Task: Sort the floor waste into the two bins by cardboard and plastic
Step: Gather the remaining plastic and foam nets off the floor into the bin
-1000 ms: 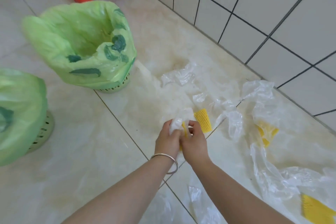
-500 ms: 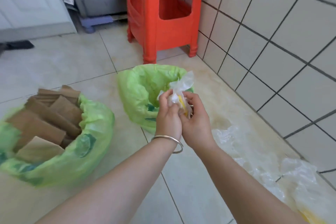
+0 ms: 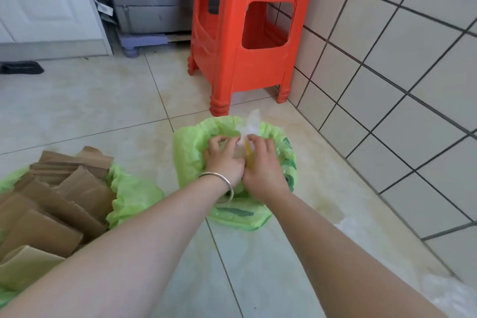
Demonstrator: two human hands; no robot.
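Tiled floor by wall | plastic wad [image 3: 245,146] clamped between left hand [image 3: 223,160] and right hand [image 3: 262,164] over right bin [image 3: 185,152] | judged light, soft, slippery; best pinched bunched | cardboard [image 3: 51,199] in left bin

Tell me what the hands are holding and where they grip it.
Both hands, left and right, pinch a crumpled clear plastic wad with yellow inside, gripped at its lower part, over the right green-lined bin.

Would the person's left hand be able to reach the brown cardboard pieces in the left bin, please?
Probably yes: the brown cardboard pieces lie uncovered beside the left arm, but the left hand is busy holding clear plastic wrap.
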